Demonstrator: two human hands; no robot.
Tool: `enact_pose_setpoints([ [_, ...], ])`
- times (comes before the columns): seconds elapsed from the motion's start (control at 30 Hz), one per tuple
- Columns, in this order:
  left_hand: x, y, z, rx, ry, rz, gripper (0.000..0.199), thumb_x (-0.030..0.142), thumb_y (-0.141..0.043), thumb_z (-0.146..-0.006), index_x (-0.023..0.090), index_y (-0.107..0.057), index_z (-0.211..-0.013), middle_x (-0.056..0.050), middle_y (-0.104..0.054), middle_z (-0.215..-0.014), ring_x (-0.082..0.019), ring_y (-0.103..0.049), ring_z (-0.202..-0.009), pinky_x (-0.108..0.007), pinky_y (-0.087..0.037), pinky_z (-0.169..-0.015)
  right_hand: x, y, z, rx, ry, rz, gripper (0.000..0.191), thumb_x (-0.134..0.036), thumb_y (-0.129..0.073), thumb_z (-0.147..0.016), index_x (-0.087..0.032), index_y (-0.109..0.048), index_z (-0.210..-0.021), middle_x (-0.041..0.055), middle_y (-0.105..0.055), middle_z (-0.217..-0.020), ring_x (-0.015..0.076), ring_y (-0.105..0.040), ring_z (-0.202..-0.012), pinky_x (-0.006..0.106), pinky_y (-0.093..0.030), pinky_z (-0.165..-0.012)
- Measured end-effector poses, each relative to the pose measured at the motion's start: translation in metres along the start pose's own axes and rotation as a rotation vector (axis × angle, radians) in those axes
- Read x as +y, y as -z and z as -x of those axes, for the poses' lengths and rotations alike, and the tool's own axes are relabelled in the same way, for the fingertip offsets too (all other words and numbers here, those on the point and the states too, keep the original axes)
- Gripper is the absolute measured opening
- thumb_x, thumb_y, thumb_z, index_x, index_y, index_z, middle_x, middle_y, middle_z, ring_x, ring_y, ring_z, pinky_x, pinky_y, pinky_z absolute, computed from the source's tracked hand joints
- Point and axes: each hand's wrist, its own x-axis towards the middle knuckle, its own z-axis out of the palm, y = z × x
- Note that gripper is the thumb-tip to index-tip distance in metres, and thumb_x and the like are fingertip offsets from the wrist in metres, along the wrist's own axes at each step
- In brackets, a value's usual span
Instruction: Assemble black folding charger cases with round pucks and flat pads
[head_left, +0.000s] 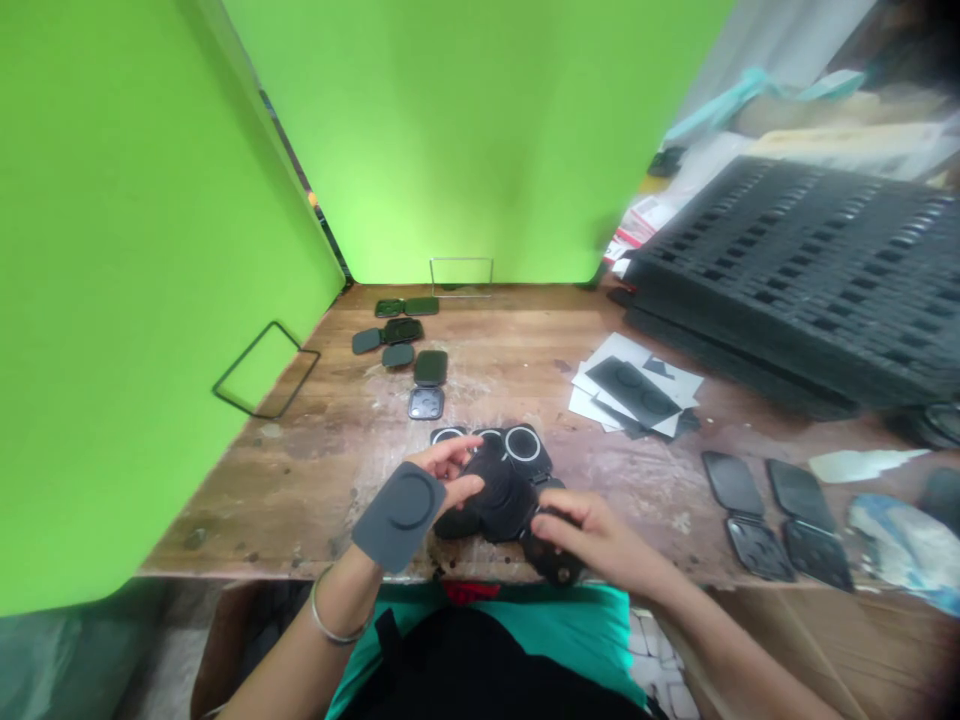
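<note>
My left hand [442,478] holds a grey square pad with a raised circle [399,514], tilted up near the table's front edge. My right hand [592,530] rests on a heap of black round-marked pieces [504,492], its fingers closed on a black piece [555,560] at the heap's near side. Behind the heap lie dark parts with white rings [523,443]. Both hands are close together over the wooden table [525,350].
Several dark flat cases [420,365] lie further back on the left. White sheets with black pads [637,392] sit at centre right. Stacked black trays [802,270] fill the right; open dark cases [780,515] lie near the right front. Green walls enclose the back and left.
</note>
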Motion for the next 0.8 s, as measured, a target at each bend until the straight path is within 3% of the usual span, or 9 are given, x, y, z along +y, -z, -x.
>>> enact_pose_setpoints([
  [0.1,-0.013,-0.013,-0.011,0.103,-0.175,-0.261,0.049,0.031,-0.063,-0.085,0.02,-0.055,-0.132,-0.011,-0.06,-0.122,-0.023,-0.063,-0.101,-0.04,-0.054,-0.09,0.018,0.033,-0.014,0.294,-0.078,-0.001,0.041,-0.058,-0.054,-0.084,-0.017,-0.058,-0.082,-0.0023,-0.05,-0.063,0.0121,-0.047,-0.053,0.023,-0.036,-0.048],
  [0.2,-0.03,-0.028,-0.017,0.074,-0.316,-0.679,0.046,0.027,-0.064,-0.087,0.018,-0.057,-0.131,-0.016,-0.052,-0.139,-0.033,-0.046,-0.132,-0.053,-0.039,-0.11,0.036,0.062,-0.026,0.508,-0.133,0.22,0.043,-0.059,-0.047,-0.085,-0.018,-0.059,-0.081,-0.002,-0.049,-0.057,0.0147,-0.046,-0.047,0.026,-0.038,-0.044],
  [0.3,-0.045,-0.039,-0.017,0.015,-0.346,-0.965,0.056,0.03,-0.069,-0.085,0.016,-0.053,-0.136,-0.019,-0.045,-0.147,-0.041,-0.031,-0.142,-0.062,-0.028,-0.114,0.046,0.075,-0.027,0.65,-0.102,0.509,0.036,-0.05,-0.051,-0.086,-0.017,-0.062,-0.077,0.006,-0.058,-0.065,0.0222,-0.056,-0.063,0.033,-0.046,-0.059],
  [0.4,-0.052,-0.044,-0.015,-0.037,-0.3,-1.097,0.065,0.037,-0.072,-0.083,0.019,-0.049,-0.142,-0.017,-0.04,-0.152,-0.044,-0.028,-0.143,-0.066,-0.025,-0.113,0.047,0.068,-0.025,0.803,0.106,0.859,0.03,-0.039,-0.054,-0.09,-0.013,-0.068,-0.086,0.0169,-0.066,-0.089,0.0308,-0.058,-0.09,0.045,-0.048,-0.081],
  [0.47,-0.054,-0.044,-0.015,-0.061,-0.27,-1.126,0.067,0.04,-0.072,-0.084,0.022,-0.048,-0.144,-0.016,-0.039,-0.153,-0.043,-0.027,-0.143,-0.067,-0.025,-0.113,0.047,0.055,-0.026,0.741,0.357,1.032,0.029,-0.029,-0.049,-0.096,-0.01,-0.069,-0.1,0.019,-0.067,-0.107,0.0319,-0.056,-0.108,0.047,-0.046,-0.094],
  [0.57,-0.055,-0.04,-0.017,-0.104,-0.26,-1.133,0.068,0.042,-0.069,-0.085,0.022,-0.045,-0.146,-0.017,-0.036,-0.154,-0.043,-0.025,-0.144,-0.069,-0.024,-0.111,0.049,0.033,-0.034,0.422,0.579,1.08,0.035,-0.023,-0.046,-0.098,-0.009,-0.061,-0.127,0.0149,-0.059,-0.134,0.0298,-0.044,-0.133,0.046,-0.041,-0.108],
  [0.67,-0.055,-0.036,-0.018,-0.133,-0.257,-1.131,0.068,0.042,-0.069,-0.085,0.021,-0.046,-0.145,-0.018,-0.038,-0.153,-0.044,-0.026,-0.143,-0.069,-0.024,-0.111,0.057,0.018,-0.04,0.288,0.503,1.106,0.045,-0.025,-0.046,-0.098,-0.011,-0.051,-0.14,0.0129,-0.049,-0.147,0.0292,-0.037,-0.141,0.049,-0.038,-0.113],
  [0.8,-0.053,-0.035,-0.014,-0.128,-0.275,-1.124,0.067,0.041,-0.07,-0.085,0.023,-0.046,-0.145,-0.016,-0.038,-0.154,-0.043,-0.026,-0.144,-0.067,-0.025,-0.112,0.066,0.01,-0.04,0.374,0.354,1.111,0.046,-0.026,-0.048,-0.097,-0.008,-0.054,-0.139,0.0189,-0.048,-0.146,0.0316,-0.04,-0.139,0.052,-0.038,-0.113],
])
